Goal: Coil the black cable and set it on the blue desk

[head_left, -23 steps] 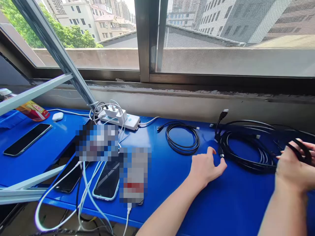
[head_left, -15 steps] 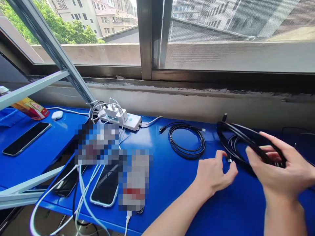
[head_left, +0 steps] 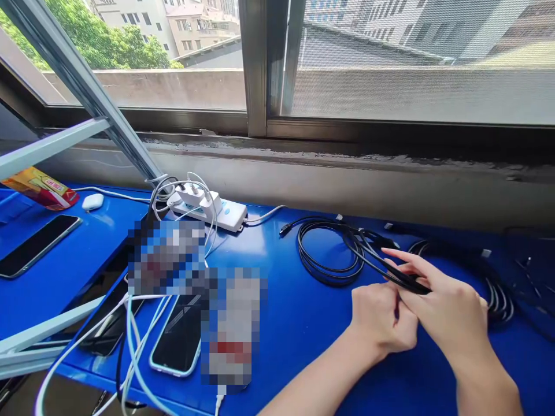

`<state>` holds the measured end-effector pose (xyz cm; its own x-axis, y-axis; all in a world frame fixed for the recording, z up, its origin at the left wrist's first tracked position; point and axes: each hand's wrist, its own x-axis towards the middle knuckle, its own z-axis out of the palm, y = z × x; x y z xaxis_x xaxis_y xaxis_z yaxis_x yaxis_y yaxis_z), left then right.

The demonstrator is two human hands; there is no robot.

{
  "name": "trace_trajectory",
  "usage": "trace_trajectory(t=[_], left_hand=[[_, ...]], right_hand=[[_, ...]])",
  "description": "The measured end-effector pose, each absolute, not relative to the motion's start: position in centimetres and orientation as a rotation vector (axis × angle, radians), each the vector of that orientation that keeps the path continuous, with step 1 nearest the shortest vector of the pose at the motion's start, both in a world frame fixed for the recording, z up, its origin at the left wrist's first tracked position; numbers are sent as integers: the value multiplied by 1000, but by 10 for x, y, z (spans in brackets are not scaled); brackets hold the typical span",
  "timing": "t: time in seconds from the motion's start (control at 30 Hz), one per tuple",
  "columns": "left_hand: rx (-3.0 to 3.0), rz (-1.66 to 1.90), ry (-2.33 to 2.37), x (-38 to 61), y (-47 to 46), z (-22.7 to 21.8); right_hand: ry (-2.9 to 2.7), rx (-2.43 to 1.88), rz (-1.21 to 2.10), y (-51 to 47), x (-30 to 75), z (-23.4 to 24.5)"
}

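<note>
My right hand (head_left: 448,315) is closed around a looped black cable (head_left: 405,277), its fingers pointing left. Pressed against it from the left is my left hand (head_left: 384,318), curled into a fist; whatever lies inside its fingers is hidden, though a dark sliver shows between them. Just beyond the hands, a coiled black cable (head_left: 300,248) lies flat on the blue table (head_left: 303,346), and the held loop overlaps its right side in view. To the right, partly behind my right hand, rests a bundle of more black cables (head_left: 498,300) with small pale connectors.
A white power strip (head_left: 234,216) with plugs stands near the wall. Phones (head_left: 177,335) and blurred devices (head_left: 234,323) with white leads lie left of my hands. A metal frame (head_left: 93,95) crosses the left side. An earbud case (head_left: 92,201) sits beside a colourful packet (head_left: 47,188).
My right hand has swung left and down with the black cable, meeting my left hand. The left fingers, parted before, are now closed. More of the cable bundle at right shows.
</note>
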<state>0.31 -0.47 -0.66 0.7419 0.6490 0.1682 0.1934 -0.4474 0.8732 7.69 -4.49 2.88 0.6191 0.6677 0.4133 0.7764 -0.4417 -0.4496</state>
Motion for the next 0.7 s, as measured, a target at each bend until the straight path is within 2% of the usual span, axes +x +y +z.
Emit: trace_trajectory(t=[0.23,0.4,0.47,0.6,0.7], left_hand=[[1497,768,941,4,6,2],[1371,755,975,5,12,4],[1338,742,997,4,15,7],[1379,738,1033,1,21,15],[1432,701,1034,-1,23,20]], right_hand=[[-859,-2100,-60,-42,87,41],[-1236,-1936,391,-42,80,42],[-1258,-1845,467,-44,79,42],[-1011,-1807,276,-47,91,44],[-792,-2033,31,-52,118,39]])
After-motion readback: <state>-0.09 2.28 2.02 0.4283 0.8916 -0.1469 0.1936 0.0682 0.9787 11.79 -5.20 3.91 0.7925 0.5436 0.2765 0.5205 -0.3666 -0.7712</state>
